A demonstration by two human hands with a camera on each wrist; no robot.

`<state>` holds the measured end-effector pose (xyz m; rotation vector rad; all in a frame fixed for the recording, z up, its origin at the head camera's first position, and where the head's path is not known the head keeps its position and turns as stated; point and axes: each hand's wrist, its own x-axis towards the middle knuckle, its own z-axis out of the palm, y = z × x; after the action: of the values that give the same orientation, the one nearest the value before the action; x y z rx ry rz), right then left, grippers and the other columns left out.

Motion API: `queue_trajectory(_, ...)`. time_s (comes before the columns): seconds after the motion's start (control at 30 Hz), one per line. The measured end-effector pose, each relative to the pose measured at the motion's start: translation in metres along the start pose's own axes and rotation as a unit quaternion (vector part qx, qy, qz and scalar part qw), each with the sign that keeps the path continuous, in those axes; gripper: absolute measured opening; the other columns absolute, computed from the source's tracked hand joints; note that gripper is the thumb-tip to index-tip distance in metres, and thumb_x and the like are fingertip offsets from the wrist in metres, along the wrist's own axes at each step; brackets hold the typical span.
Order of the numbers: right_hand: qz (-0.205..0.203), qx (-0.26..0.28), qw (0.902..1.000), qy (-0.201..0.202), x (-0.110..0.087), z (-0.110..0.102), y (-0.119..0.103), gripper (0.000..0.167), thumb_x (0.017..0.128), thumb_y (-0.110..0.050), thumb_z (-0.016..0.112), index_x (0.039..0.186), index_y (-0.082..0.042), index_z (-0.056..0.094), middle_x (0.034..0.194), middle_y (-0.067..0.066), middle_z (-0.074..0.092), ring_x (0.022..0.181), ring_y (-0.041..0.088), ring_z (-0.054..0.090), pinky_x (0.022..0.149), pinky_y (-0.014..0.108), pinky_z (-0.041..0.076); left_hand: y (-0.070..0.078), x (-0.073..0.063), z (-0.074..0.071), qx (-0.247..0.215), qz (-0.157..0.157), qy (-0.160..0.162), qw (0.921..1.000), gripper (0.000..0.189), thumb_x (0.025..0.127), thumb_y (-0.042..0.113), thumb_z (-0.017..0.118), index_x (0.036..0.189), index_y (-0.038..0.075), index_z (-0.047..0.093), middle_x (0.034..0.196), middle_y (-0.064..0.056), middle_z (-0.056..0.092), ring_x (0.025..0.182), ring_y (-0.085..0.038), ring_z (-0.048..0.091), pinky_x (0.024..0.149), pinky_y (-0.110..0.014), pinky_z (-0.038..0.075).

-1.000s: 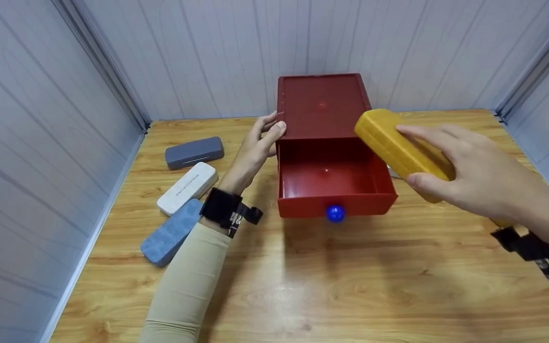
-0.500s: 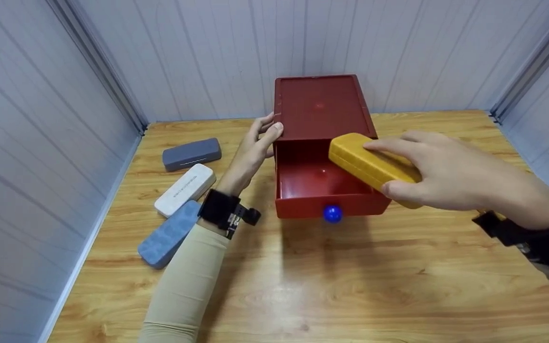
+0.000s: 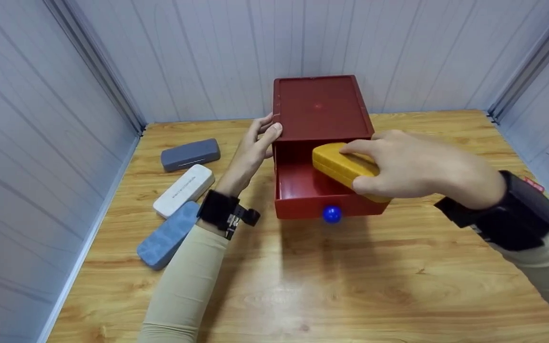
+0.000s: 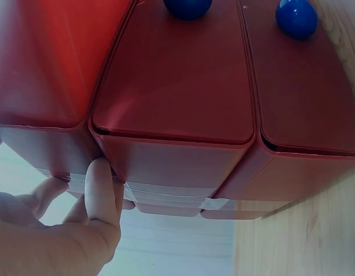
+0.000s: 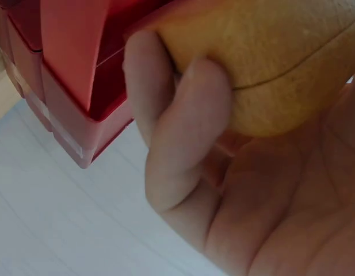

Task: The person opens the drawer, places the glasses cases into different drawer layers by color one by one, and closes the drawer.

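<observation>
A red stacked drawer unit (image 3: 322,107) stands near the back wall, its top drawer (image 3: 298,208) pulled out by a blue knob (image 3: 332,214). My right hand (image 3: 417,164) grips a yellow hard glasses case (image 3: 329,162) between thumb and fingers, tilted over the drawer's right side; its near end overlaps the drawer rim. In the right wrist view, fingertips curl around the case (image 5: 275,57), with its seam showing. My left hand (image 3: 250,152) rests against the unit's left side, thumb at the top edge. In the left wrist view its fingers (image 4: 102,190) touch the side wall.
Left of the unit lie a dark grey glasses case (image 3: 191,155), a white one (image 3: 184,190) and a blue one (image 3: 167,238). A small red item (image 3: 534,184) shows at the far right of the wooden table (image 3: 303,295). Panelled walls enclose the back and sides.
My right hand has carried the yellow glasses case leftward and down, from the drawer's right side to over its opening. The left hand keeps its place on the unit.
</observation>
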<state>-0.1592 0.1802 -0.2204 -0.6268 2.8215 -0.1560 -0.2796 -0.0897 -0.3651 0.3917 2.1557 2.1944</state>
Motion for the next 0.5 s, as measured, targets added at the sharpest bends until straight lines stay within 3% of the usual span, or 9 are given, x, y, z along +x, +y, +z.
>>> queue_trajectory(0.2, 0.028, -0.013, 0.9995, 0.003, 0.013, 0.004, -0.003, 0.067, 0.092, -0.041, 0.059, 0.157, -0.023, 0.053, 0.137, 0.018, 0.059, 0.096, 0.029, 0.058, 0.070, 0.038, 0.044, 0.001, 0.000, 0.003, -0.004, 0.004, 0.001, 1.0000, 0.062, 0.108, 0.034, 0.059, 0.160, 0.007, 0.042, 0.154, -0.018, 0.046, 0.135, -0.030, 0.056, 0.107, -0.048, 0.055)
queue_trajectory(0.5, 0.061, -0.041, 0.9970, 0.027, 0.024, 0.015, -0.007, 0.061, 0.093, -0.042, 0.060, 0.148, -0.015, 0.060, 0.111, 0.015, 0.064, 0.094, 0.031, 0.059, 0.068, 0.042, 0.047, 0.003, 0.000, 0.003, 0.005, 0.000, 0.001, 1.0000, 0.062, 0.108, 0.035, 0.059, 0.161, 0.008, 0.043, 0.154, -0.017, 0.047, 0.135, -0.029, 0.056, 0.107, -0.049, 0.055)
